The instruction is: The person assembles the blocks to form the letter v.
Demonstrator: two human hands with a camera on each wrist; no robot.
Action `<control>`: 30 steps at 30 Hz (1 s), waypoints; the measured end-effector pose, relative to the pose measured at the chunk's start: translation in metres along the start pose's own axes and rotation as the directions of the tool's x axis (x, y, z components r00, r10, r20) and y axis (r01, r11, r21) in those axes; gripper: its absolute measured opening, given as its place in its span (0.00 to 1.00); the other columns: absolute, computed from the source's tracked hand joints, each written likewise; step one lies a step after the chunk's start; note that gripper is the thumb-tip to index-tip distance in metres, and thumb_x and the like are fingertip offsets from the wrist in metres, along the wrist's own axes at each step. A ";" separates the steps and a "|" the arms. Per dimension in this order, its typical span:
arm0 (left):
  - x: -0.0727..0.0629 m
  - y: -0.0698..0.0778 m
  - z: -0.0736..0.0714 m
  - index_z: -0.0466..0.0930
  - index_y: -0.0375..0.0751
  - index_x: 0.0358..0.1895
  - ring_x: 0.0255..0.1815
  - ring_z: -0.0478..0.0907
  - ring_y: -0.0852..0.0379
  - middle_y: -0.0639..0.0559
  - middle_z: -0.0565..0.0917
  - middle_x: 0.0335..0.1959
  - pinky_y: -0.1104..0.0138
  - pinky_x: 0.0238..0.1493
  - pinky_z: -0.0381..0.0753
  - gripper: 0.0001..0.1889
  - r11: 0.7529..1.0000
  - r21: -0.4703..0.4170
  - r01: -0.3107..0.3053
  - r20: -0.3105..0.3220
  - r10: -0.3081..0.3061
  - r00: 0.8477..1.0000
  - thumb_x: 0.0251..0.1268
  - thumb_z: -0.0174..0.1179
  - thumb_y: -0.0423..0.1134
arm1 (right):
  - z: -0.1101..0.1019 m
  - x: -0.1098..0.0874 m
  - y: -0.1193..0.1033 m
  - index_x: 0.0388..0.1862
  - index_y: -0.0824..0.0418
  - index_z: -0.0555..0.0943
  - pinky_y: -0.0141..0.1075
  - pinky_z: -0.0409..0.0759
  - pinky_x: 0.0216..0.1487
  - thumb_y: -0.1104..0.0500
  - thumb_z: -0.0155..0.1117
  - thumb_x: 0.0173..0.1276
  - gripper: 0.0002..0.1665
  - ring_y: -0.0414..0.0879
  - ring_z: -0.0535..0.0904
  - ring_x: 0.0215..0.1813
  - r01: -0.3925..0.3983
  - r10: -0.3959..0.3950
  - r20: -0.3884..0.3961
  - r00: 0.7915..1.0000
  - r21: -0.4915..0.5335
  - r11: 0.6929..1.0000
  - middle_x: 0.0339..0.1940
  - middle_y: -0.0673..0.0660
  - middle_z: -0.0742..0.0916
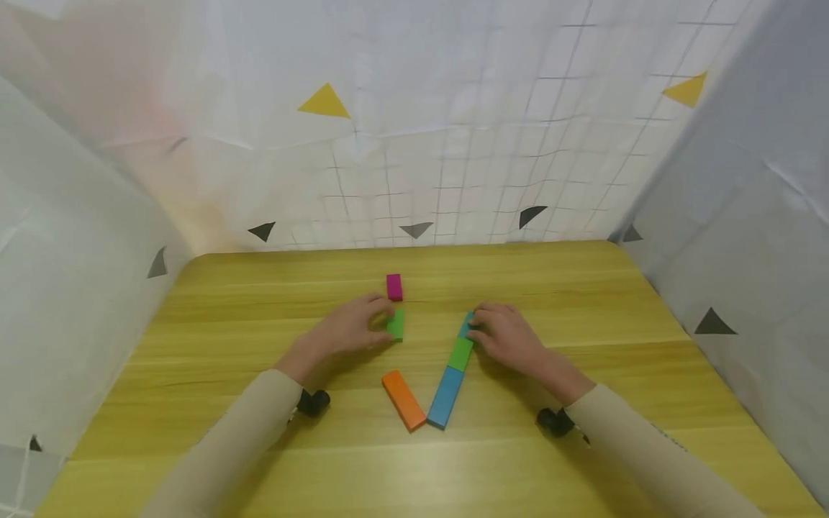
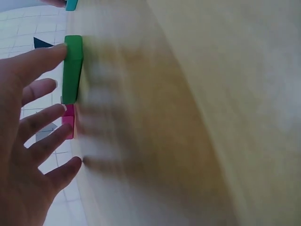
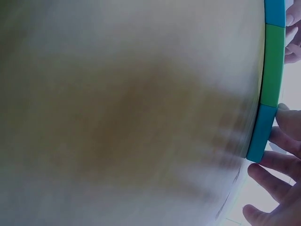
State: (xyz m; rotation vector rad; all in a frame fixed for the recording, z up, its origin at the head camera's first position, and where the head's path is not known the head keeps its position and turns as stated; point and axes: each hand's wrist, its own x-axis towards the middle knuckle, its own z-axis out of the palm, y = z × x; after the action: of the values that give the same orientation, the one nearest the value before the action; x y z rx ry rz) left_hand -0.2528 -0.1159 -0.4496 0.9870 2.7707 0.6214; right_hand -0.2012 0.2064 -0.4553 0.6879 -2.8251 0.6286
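Observation:
My left hand (image 1: 350, 325) is at a green block (image 1: 398, 326) lying on the table. In the left wrist view the thumb touches this green block (image 2: 72, 70) near one end, with a fingertip by the other end and the remaining fingers spread. At the far end of a slanted row, my right hand (image 1: 508, 339) holds a small blue block (image 3: 262, 133) between thumb and fingers. That block meets a second green block (image 1: 460, 355), which meets a longer blue block (image 1: 445, 397). An orange block (image 1: 404, 400) touches the row's near end, forming a V.
A magenta block (image 1: 394, 287) stands just beyond the left hand's green block. The wooden table (image 1: 272, 460) ends at a white sheet (image 1: 414, 173) behind, with more white sheets at both sides.

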 end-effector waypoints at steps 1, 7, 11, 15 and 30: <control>0.001 -0.001 0.001 0.77 0.57 0.54 0.60 0.75 0.58 0.59 0.77 0.61 0.58 0.67 0.74 0.20 1.000 0.006 -0.006 0.000 0.006 1.000 0.62 0.66 0.57 | 0.000 0.000 0.000 0.44 0.62 0.87 0.59 0.74 0.61 0.56 0.70 0.65 0.12 0.55 0.83 0.52 0.003 -0.003 -0.003 1.000 -0.001 1.000 0.46 0.56 0.87; 0.003 -0.002 0.003 0.77 0.59 0.50 0.59 0.74 0.60 0.62 0.78 0.60 0.61 0.66 0.74 0.17 0.998 0.056 -0.025 0.012 0.024 1.000 0.62 0.65 0.58 | 0.001 0.000 0.001 0.43 0.62 0.87 0.58 0.74 0.61 0.57 0.70 0.65 0.12 0.55 0.83 0.51 0.006 -0.007 -0.008 1.000 -0.005 1.000 0.45 0.56 0.87; 0.003 0.000 0.002 0.77 0.60 0.49 0.59 0.74 0.59 0.61 0.78 0.60 0.60 0.65 0.74 0.16 0.998 0.064 -0.030 0.025 0.029 0.999 0.62 0.65 0.57 | 0.001 0.000 0.001 0.44 0.61 0.87 0.58 0.73 0.62 0.56 0.70 0.66 0.12 0.54 0.83 0.52 -0.002 0.002 0.000 1.000 -0.006 1.000 0.46 0.56 0.87; 0.003 0.003 0.002 0.77 0.59 0.48 0.53 0.74 0.59 0.61 0.78 0.56 0.60 0.62 0.76 0.16 0.997 0.062 -0.038 0.033 0.036 0.999 0.61 0.66 0.56 | 0.001 -0.001 0.001 0.44 0.62 0.87 0.58 0.74 0.61 0.56 0.70 0.65 0.12 0.55 0.83 0.51 0.004 -0.004 -0.004 1.000 -0.003 1.000 0.46 0.56 0.87; 0.006 0.006 0.002 0.77 0.55 0.44 0.40 0.72 0.58 0.58 0.78 0.40 0.65 0.42 0.74 0.16 0.998 0.042 -0.038 0.031 0.037 0.999 0.59 0.68 0.55 | 0.002 0.000 0.003 0.43 0.61 0.88 0.54 0.78 0.57 0.56 0.70 0.65 0.12 0.51 0.84 0.47 0.027 -0.027 -0.011 1.000 0.010 1.000 0.42 0.54 0.87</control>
State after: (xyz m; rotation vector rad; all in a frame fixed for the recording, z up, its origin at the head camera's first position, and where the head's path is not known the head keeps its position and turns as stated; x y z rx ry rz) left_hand -0.2540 -0.1075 -0.4488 1.0507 2.7554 0.5503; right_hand -0.2027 0.2083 -0.4580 0.7204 -2.8000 0.6405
